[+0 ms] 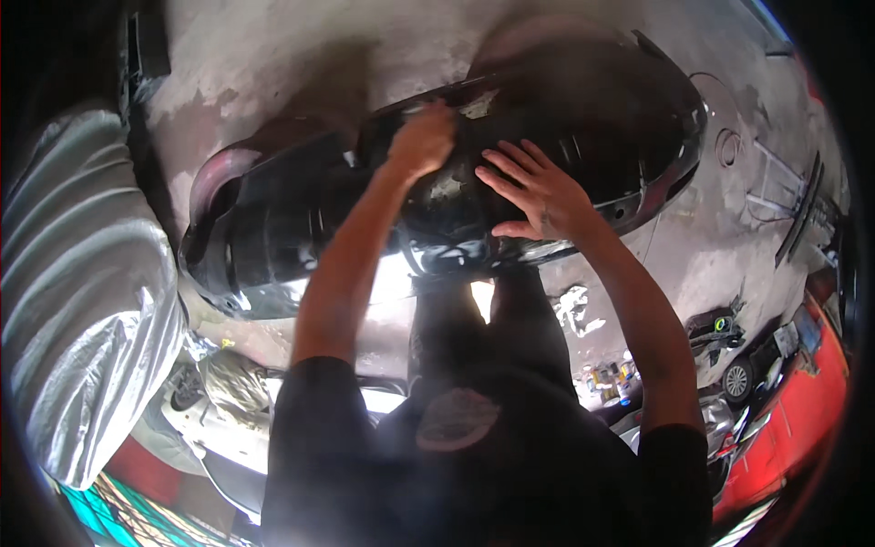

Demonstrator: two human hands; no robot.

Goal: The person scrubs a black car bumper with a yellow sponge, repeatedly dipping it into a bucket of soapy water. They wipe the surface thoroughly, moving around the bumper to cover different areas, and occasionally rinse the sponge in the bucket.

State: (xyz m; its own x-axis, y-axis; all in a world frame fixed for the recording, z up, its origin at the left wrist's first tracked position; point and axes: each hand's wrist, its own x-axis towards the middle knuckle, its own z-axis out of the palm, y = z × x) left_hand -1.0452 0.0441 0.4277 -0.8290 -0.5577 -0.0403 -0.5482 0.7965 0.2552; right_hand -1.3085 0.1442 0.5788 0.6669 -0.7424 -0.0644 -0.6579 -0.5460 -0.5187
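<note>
A long, glossy black car bumper (301,196) stretches across the view in front of me, its inner side partly dark. Pale, scuffed patches show near its middle. My left hand (424,141) is closed in a fist by the bumper's far edge; whatever its fingers grip is hidden and slightly blurred. To its right, my right hand (540,193) has its fingers spread over the middle of the bumper, palm down, with nothing in it. Whether that palm rests fully on the surface I cannot tell.
A silver-grey cover (100,292) drapes a large shape at left. A red car panel (788,428) and a spoked wheel (736,378) are at lower right. A metal stand (775,187) and a coiled cable (727,148) lie on the right. Small cans (620,383) stand near my legs.
</note>
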